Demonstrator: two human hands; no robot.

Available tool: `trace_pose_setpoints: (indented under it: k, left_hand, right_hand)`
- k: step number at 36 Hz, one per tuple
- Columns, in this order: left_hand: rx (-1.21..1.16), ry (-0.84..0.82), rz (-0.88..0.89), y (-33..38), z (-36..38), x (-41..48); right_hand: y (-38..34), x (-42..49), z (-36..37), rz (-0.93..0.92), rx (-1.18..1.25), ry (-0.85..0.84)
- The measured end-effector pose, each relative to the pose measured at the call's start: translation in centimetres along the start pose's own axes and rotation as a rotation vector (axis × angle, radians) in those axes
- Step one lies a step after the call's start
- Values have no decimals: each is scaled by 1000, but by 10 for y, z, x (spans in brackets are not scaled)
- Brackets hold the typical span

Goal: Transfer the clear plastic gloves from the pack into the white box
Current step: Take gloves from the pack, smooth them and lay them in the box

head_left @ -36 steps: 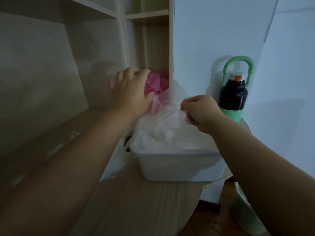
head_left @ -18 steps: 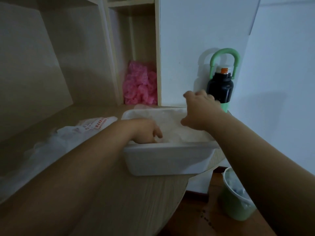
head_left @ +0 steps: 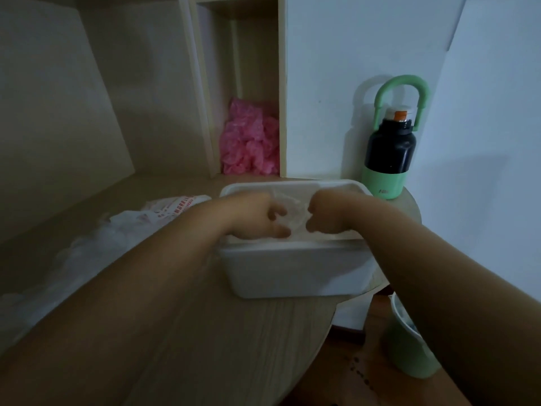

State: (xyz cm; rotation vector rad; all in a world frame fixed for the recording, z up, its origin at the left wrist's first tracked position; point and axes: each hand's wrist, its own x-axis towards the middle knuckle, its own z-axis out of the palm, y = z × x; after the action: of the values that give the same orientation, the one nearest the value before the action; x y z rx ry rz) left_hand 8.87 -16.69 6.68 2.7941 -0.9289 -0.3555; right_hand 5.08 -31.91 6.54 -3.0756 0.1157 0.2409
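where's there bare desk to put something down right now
Bare desk lies in front of the white box, out to the rounded near edge, and in the back strip between the pack and the shelf wall. Crowded: the pack and loose plastic left of the box, the bottle at its right rear corner.
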Motion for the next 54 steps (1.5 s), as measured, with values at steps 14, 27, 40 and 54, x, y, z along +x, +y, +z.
trace_pose_setpoints:
  k: [14, 27, 40, 54]
  left_hand:
    - [-529, 1024, -184, -132, 21, -119]
    - [-278, 674, -479, -181, 121, -132]
    - [33, 860, -466, -185, 133, -124]
    - [-445, 1170, -257, -178, 129, -136]
  right_hand:
    - [-164, -50, 29, -435, 670, 703]
    - [-213, 6, 142, -256, 708, 253]
    - [-210, 10, 150, -264, 679, 429]
    - [-207, 6, 149, -261, 895, 319]
